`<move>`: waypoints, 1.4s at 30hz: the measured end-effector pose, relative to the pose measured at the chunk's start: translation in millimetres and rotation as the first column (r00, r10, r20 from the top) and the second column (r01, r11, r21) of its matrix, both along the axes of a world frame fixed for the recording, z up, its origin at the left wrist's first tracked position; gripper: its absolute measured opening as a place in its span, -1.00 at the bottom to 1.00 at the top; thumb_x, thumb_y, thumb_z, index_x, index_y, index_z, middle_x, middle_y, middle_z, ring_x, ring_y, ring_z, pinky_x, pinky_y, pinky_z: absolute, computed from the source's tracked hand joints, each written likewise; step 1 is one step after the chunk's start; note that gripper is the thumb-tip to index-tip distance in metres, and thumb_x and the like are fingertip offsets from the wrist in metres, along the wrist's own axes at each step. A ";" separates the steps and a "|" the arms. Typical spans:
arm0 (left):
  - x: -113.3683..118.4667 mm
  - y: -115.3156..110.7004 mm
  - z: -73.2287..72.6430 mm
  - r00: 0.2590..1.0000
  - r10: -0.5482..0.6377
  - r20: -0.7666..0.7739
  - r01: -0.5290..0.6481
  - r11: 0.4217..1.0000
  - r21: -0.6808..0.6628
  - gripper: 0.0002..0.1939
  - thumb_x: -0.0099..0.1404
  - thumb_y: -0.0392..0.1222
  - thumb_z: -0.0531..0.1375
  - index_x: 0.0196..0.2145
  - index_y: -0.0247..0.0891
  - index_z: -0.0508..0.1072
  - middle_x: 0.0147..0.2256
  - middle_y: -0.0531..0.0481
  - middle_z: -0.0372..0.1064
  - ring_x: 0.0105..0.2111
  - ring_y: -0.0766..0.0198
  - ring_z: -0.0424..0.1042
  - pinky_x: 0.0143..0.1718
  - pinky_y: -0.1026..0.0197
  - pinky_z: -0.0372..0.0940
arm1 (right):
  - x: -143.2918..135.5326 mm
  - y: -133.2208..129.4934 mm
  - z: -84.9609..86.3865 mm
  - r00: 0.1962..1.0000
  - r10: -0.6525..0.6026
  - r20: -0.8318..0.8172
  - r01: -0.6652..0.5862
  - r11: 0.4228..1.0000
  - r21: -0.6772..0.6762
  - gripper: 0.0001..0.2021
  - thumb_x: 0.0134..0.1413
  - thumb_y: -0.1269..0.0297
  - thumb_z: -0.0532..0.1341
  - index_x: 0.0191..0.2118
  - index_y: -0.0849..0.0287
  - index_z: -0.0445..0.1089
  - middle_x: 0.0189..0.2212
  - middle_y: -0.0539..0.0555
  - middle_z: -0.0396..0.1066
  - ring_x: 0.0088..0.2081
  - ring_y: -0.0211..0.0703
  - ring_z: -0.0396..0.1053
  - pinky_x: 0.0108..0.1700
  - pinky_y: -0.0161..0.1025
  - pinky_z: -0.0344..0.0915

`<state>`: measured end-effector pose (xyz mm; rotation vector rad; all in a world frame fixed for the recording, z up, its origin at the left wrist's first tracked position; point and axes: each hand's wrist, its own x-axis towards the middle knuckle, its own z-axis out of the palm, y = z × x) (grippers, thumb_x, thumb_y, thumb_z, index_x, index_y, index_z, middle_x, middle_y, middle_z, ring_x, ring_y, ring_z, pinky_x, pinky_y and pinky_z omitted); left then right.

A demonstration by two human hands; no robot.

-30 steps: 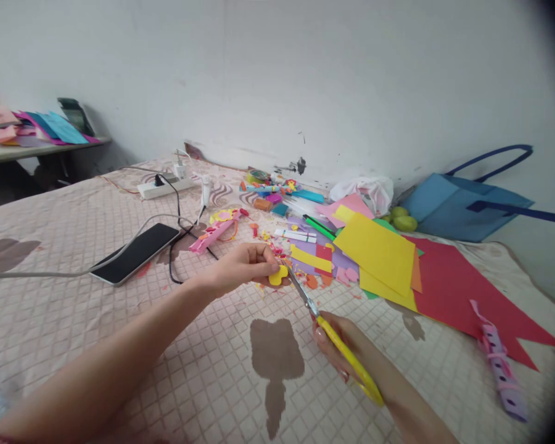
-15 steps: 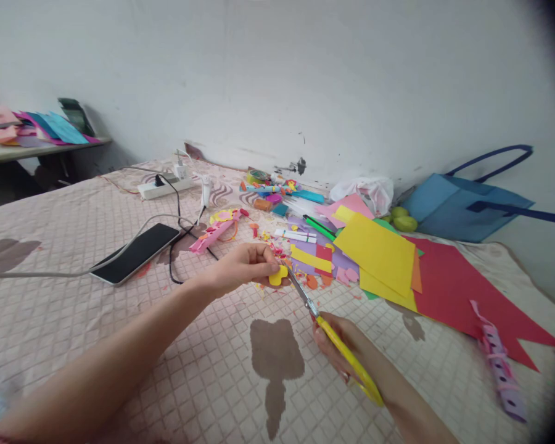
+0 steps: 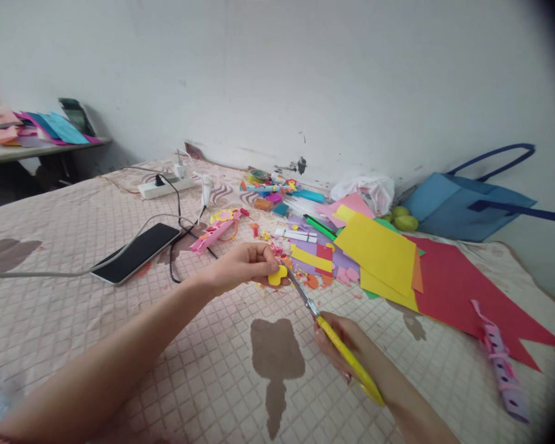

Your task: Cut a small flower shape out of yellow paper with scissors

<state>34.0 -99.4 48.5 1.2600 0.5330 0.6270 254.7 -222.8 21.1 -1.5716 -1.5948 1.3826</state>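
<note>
Between the thumb and fingers of my left hand [image 3: 247, 265] is a small yellow paper piece [image 3: 276, 277] with a rounded outline. My right hand [image 3: 340, 342] is closed on yellow-handled scissors [image 3: 346, 356], whose metal blades point up and left. The blade tips are at the right edge of the yellow piece; whether they are cutting into it I cannot tell. Just beyond both hands lie small coloured scraps [image 3: 312, 282], a purple sheet [image 3: 300, 262] and a yellow strip [image 3: 308, 258].
Yellow sheets [image 3: 379, 253] overlap a large red sheet [image 3: 462, 296] on the right. A blue bag [image 3: 467, 206] stands behind them. On the left are a phone [image 3: 136, 254], cables and a power strip [image 3: 164, 188]. A decorated purple paper roll [image 3: 504, 370] lies near the right edge.
Almost nothing differs. The yellow piece has shifted very slightly left at the scissor tips; both hands keep their grip.
</note>
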 end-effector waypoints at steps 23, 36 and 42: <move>26.9 -24.7 -15.8 0.980 0.196 0.016 -0.187 0.953 -0.237 -0.77 0.03 -0.19 0.34 -0.49 -0.34 0.36 -0.42 0.02 0.42 -0.40 0.38 0.41 -0.24 0.25 0.28 | -7.9 9.8 -8.6 0.873 -0.268 -0.408 0.273 0.961 -0.047 -0.53 -0.08 -0.20 0.19 -0.46 0.14 0.10 -0.66 -0.18 0.05 -0.73 -0.47 -0.04 -0.70 -0.43 0.02; 44.3 -53.2 -24.7 0.986 0.167 -0.026 -0.168 0.947 -0.274 -0.71 0.04 -0.05 0.32 -0.48 -0.35 0.40 -0.47 0.02 0.39 -0.46 0.39 0.34 -0.33 0.27 0.24 | -24.0 14.9 -12.9 0.818 -0.370 -0.440 0.445 0.892 0.077 -0.74 -0.12 0.17 0.28 -0.44 0.14 0.17 -0.65 -0.17 0.16 -0.70 -0.43 0.08 -0.69 -0.43 0.04; 41.3 -50.5 -20.7 0.982 0.113 -0.154 -0.136 0.980 -0.146 -0.70 0.06 -0.03 0.29 -0.45 -0.37 0.41 -0.50 0.00 0.39 -0.46 0.37 0.37 -0.36 0.28 0.25 | -20.4 17.0 -10.0 0.821 -0.365 -0.439 0.437 0.897 0.071 -0.74 -0.14 0.19 0.28 -0.44 0.13 0.16 -0.67 -0.19 0.16 -0.74 -0.44 0.04 -0.72 -0.43 0.04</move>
